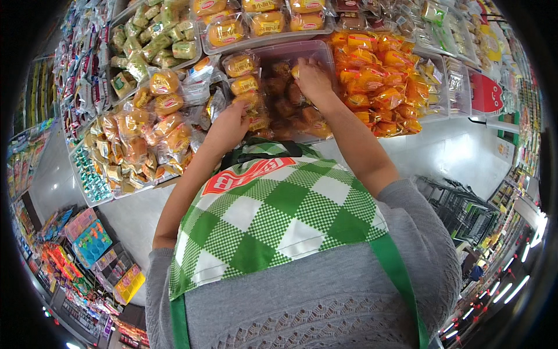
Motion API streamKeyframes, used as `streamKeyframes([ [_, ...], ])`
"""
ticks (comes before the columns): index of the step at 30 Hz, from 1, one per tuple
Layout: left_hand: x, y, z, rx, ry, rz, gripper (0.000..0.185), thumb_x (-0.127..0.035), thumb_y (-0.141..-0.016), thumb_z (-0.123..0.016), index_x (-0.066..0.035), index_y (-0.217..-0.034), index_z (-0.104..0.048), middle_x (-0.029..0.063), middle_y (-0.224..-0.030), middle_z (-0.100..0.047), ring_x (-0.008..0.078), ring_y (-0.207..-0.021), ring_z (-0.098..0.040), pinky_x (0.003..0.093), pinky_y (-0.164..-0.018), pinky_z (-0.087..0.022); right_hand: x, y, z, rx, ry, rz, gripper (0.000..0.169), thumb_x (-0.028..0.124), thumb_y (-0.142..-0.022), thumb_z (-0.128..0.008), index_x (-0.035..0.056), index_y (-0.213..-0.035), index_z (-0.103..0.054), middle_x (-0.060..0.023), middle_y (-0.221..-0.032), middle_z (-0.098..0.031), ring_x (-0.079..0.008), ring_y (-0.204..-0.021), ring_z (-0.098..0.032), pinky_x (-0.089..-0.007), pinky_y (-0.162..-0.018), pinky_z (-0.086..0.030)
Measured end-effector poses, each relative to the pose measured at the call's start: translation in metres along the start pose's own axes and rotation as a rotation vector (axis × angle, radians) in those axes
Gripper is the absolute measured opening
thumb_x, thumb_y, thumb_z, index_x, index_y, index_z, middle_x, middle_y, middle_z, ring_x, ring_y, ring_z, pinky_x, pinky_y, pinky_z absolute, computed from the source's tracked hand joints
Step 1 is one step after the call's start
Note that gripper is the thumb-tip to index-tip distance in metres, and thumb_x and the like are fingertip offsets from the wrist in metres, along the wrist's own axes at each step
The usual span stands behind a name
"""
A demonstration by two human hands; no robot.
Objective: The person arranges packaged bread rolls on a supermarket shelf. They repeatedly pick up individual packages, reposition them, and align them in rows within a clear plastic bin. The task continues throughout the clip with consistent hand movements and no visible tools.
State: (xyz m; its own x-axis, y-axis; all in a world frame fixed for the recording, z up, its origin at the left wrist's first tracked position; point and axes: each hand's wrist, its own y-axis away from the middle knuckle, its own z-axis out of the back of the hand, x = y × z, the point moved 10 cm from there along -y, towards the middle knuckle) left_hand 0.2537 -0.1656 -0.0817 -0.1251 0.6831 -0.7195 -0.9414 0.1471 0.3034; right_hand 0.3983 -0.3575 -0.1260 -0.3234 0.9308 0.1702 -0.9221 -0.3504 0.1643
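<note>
My left hand (229,124) bends over a column of clear-wrapped buns (242,85) with yellow labels, its fingertips touching one pack. Whether those fingers grip the pack is hidden. To the right is a translucent plastic bin (328,56), with brown wrapped cakes (275,86) lying loosely on its bottom. My right hand (311,80) reaches into the bin's far right part. At its fingertips shows a small wrapped bun (296,71) with a yellow label, which the fingers pinch, mostly covered by the hand.
Orange-wrapped pastries (370,76) are heaped against the bin's right side. Behind it stands a tray of larger packed buns (267,22); green-wrapped snacks (152,41) fill a tray at the back left. More bagged buns (168,104) lie left. Shopping carts (462,209) stand on the floor behind right.
</note>
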Motion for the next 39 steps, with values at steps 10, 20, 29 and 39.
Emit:
streamKeyframes([
  [10,-0.007,0.005,-0.001,0.031,0.087,-0.001,0.046,-0.009,-0.087,-0.062,0.002,-0.130,-0.049,0.0204,-0.099,-0.065,0.0320,-0.088,-0.066,0.0391,-0.080,-0.053,-0.001,0.025,0.009,0.049,-0.370,-0.107,0.068,0.019,-0.080,-0.074,0.0064,-0.138,-0.040,-0.0217,-0.125,-0.054,-0.0387,-0.110,-0.057,-0.0433,-0.093,-0.049],
  [20,-0.017,0.014,-0.043,0.188,1.337,0.321,0.072,-0.037,-0.092,-0.068,-0.004,-0.143,-0.032,0.0116,-0.119,-0.061,0.0224,-0.102,-0.065,0.0341,-0.085,-0.056,0.127,0.107,0.122,0.221,-0.911,0.465,0.079,0.023,-0.076,-0.078,0.0028,-0.141,-0.038,-0.0229,-0.129,-0.051,-0.0368,-0.112,-0.057,-0.0400,-0.095,-0.047],
  [29,-0.004,0.046,-0.006,0.165,1.315,0.354,0.058,-0.027,-0.093,-0.065,0.001,-0.138,-0.042,0.0150,-0.119,-0.063,0.0257,-0.109,-0.064,0.0368,-0.089,-0.057,0.031,0.001,-0.022,0.195,-0.355,0.146,0.024,0.011,-0.088,-0.059,0.0053,-0.111,-0.062,-0.0181,-0.111,-0.066,-0.0360,-0.105,-0.062,-0.0448,-0.087,-0.051],
  [39,0.024,0.066,-0.013,0.035,1.384,0.403,0.053,-0.027,-0.093,-0.064,0.004,-0.133,-0.047,0.0172,-0.120,-0.062,0.0270,-0.110,-0.063,0.0381,-0.095,-0.052,0.038,0.004,-0.036,0.475,-0.176,-0.026,0.057,0.015,-0.079,-0.068,0.0005,-0.130,-0.049,-0.0270,-0.135,-0.047,-0.0383,-0.122,-0.052,-0.0457,-0.100,-0.047],
])
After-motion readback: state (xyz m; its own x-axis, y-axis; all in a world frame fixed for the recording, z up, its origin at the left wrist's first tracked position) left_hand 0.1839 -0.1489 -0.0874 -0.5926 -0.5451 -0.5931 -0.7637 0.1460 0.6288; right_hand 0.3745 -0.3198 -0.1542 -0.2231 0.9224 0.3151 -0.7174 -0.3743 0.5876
